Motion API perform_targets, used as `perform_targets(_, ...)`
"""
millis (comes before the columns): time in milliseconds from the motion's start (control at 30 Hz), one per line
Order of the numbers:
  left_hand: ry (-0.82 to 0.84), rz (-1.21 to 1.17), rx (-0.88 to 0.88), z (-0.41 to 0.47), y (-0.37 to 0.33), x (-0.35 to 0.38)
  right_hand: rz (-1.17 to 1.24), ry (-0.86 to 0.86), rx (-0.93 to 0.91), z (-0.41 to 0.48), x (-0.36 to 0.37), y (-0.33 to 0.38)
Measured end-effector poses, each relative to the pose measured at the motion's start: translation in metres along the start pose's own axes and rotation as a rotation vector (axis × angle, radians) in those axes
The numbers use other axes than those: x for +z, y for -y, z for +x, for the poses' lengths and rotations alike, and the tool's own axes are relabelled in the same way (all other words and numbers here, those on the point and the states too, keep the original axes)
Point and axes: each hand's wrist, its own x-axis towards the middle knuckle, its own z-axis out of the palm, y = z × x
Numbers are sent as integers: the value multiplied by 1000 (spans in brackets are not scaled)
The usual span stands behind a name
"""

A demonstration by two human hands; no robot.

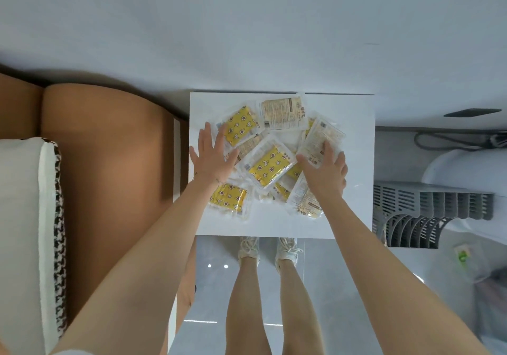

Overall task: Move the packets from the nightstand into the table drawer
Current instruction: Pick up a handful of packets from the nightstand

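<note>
Glossy plastic packets [270,166] lie heaped and overlapping on the white nightstand [354,190], in the centre of the frame. The left hand [212,157] is spread flat over them. The right hand [325,170] rests on a pale packet [325,132]; whether it grips cannot be told. If scooped together, the slippery packets may slide off the edge to the floor [208,286].

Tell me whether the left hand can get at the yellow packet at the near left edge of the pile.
Probably yes. The left hand hovers open just beyond that yellow packet, which lies mostly uncovered at the pile's near edge; only the person's own forearm crosses one corner.
</note>
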Motion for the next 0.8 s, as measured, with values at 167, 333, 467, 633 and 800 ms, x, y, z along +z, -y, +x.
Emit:
perform_targets(167,-89,6,-15,19,-7,2,229,-189,-2,13,0,-3)
perform_targets(333,-158,13,-4,23,-6,3,287,-143,69,26,-8,-5)
perform_targets(467,-240,45,24,22,-5,5,306,-80,131,33,-15,-2)
perform_targets(633,-310,-32,56,17,-12,2,372,-67,151,35,-18,5)
perform_targets(800,-304,-207,-50,18,-13,2,413,-60,123,33,-15,6)
